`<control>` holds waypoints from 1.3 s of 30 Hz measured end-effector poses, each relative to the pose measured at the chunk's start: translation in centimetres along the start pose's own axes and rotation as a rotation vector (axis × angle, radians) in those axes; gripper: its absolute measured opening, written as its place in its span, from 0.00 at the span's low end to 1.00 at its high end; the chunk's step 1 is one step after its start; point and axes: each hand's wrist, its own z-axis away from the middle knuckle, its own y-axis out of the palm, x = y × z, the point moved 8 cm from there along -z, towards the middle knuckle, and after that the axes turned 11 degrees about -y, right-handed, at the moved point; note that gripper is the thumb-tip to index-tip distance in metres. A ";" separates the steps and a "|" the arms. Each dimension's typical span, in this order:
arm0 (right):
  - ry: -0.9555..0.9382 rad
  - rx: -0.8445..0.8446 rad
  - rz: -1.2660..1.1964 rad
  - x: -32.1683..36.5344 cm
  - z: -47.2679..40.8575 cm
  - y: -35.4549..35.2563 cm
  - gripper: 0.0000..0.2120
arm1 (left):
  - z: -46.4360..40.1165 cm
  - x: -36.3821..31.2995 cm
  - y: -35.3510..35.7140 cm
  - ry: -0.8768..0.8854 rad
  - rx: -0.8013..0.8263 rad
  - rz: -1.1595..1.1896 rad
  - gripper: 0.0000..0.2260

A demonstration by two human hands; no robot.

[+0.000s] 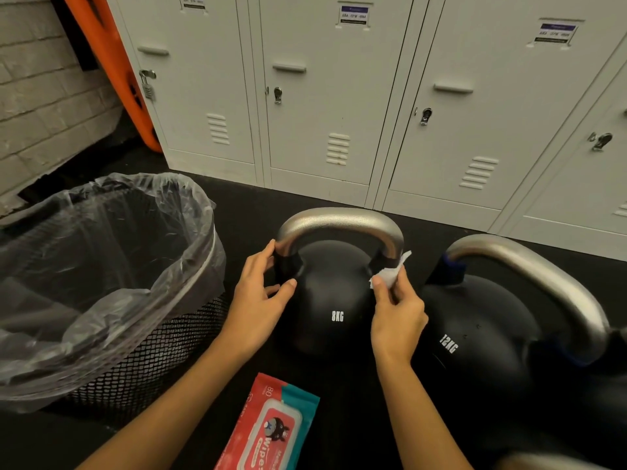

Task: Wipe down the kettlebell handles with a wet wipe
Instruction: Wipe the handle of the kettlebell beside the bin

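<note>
left kettlebell (334, 300): "8KG", white print on black body;
right kettlebell (475, 334): "12KG", white print, tilted;
wipes pack (271, 429): "Wipes" on red lid label; "80" near the top corner;
locker door labels (354, 15): small print, too blurred to read
</note>
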 end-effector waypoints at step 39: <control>-0.172 0.130 0.008 5.6 3.6 2.9 0.17 | -0.3 0.5 -0.2 0.003 0.019 0.033 0.29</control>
